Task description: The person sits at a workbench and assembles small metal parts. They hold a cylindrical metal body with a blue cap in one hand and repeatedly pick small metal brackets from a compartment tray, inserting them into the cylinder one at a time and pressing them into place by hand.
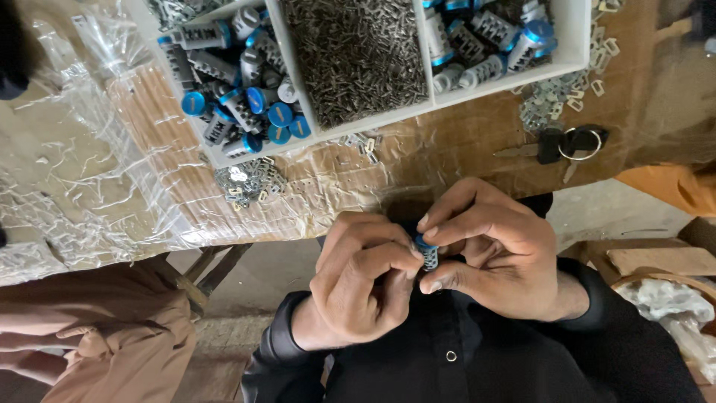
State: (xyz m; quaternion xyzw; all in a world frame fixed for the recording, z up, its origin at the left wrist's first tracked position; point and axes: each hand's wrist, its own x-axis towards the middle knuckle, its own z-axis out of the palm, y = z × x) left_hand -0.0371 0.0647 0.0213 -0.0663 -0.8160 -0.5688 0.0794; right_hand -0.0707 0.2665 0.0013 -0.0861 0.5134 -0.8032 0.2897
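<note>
A small slotted metal cylinder with a blue cap point(426, 252) is held between the two hands, close to the chest and just below the table edge. The left hand point(365, 280) is curled closed, its thumb and forefinger pinched against the cylinder's left side. The right hand point(488, 250) is closed around the cylinder from the other side, with a fingertip on the blue cap and the thumb beneath the body.

Just beyond the hands, a wooden table point(447, 160) covered with clear plastic sheet is seen. On it, ahead of the left hand, a small heap of flat metal plates point(250, 181) lies. Ahead of the right hand and further to the right, a black-headed key on a ring point(570, 142) rests near more scattered plates point(556, 104).

Farther out, a white divided tray point(306, 138) is placed; its outer compartments are filled with similar blue-capped cylinders point(239, 97), and its middle compartment with small metal pins point(358, 56).
</note>
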